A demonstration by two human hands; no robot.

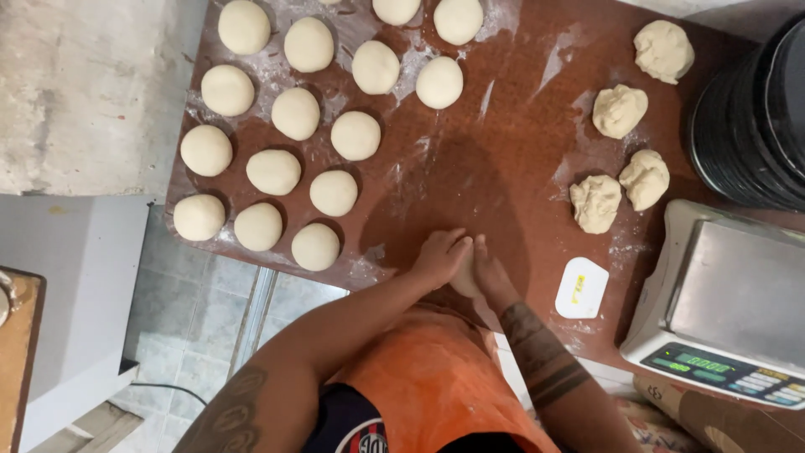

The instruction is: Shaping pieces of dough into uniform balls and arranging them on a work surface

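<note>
At the near edge of the brown, floured table, my left hand and my right hand are cupped together around one piece of pale dough. Only a sliver of that dough shows between the palms. Several smooth round dough balls lie in rows on the left half of the table. Several rough, unshaped dough lumps sit at the right, apart from both hands.
A white plastic scraper lies just right of my right hand. A digital scale with a steel platform stands at the right edge. A stack of dark round pans is behind it. Tiled floor lies below left.
</note>
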